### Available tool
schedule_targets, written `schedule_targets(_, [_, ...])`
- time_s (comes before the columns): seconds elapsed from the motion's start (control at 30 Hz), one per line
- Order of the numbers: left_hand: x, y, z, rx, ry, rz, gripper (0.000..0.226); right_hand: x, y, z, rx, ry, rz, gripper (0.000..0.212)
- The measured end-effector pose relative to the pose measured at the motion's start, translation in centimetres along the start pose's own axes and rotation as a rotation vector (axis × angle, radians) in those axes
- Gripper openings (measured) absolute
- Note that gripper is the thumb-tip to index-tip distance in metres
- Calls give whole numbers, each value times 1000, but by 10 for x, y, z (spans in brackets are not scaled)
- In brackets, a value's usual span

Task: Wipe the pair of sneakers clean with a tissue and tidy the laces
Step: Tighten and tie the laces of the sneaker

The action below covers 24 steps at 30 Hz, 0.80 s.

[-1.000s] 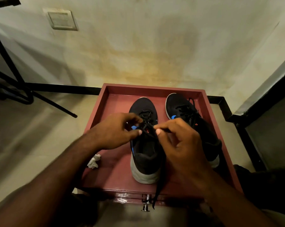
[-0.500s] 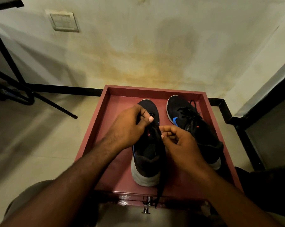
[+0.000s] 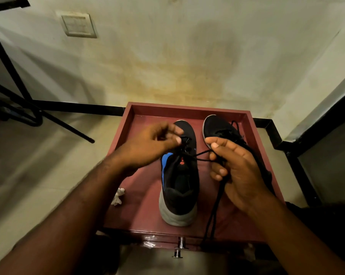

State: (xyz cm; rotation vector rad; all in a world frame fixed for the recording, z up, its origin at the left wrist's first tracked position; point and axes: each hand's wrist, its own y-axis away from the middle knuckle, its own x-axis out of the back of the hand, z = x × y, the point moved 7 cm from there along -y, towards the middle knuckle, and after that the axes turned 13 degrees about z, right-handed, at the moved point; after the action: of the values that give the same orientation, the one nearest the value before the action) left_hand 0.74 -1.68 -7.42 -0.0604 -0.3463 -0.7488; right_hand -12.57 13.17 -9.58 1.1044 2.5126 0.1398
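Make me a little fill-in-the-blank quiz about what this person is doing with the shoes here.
1. Both sneakers sit in a shallow ____-coloured tray.
2. The right hand holds a black ____ that runs from the near sneaker.
3. The crumpled tissue lies near the tray's ____ edge.
4. The left hand pinches the lacing of the sneaker with a ____ stripe on its side.

Missing words: red; lace; left; blue

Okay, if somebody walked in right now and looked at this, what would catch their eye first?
Probably the two hands, the left hand and right hand, pulling a black lace across the left sneaker in the middle of the red tray. Next, the second sneaker beside it at the tray's right, and a crumpled tissue at the tray's left edge.
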Motion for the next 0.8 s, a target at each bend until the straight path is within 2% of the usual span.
schedule_targets(0.07, [-17, 10, -9, -27, -214, -280, 51, -1, 1, -4, 35, -35, 4, 21])
schedule_targets(0.1, [-24, 15, -9, -79, -322, -351, 61, -2, 2, -6, 43, -62, -12, 21])
schedule_targets(0.17, [-35, 15, -1, -310, -507, -285, 58, -7, 6, -10, 48, -136, -81, 22])
schedule_targets(0.23, [-39, 10, 11, -455, -493, -127, 26, -8, 10, -16, 66, -164, -128, 24])
schedule_targets(0.27, [-37, 8, 14, -455, -425, -61, 16, -7, 11, -17, 77, -145, -110, 24])
schedule_targets(0.37, [-23, 1, 22, -362, -187, 110, 24, 10, 0, -9, 85, -48, 119, 21])
schedule_targets(0.47, [-8, 2, 23, -160, 221, 222, 32, 24, -8, -1, 51, -27, 287, 21])
schedule_targets(0.67, [37, -15, 12, 47, 946, 424, 32, 18, -4, 9, 62, 133, 222, 20])
schedule_targets(0.73, [57, -24, -5, 135, 1033, 550, 31, 16, -4, 13, 71, 158, 217, 19])
schedule_targets(0.8, [75, -28, -26, 232, 909, 693, 28, 15, -4, 11, 114, 189, 210, 17])
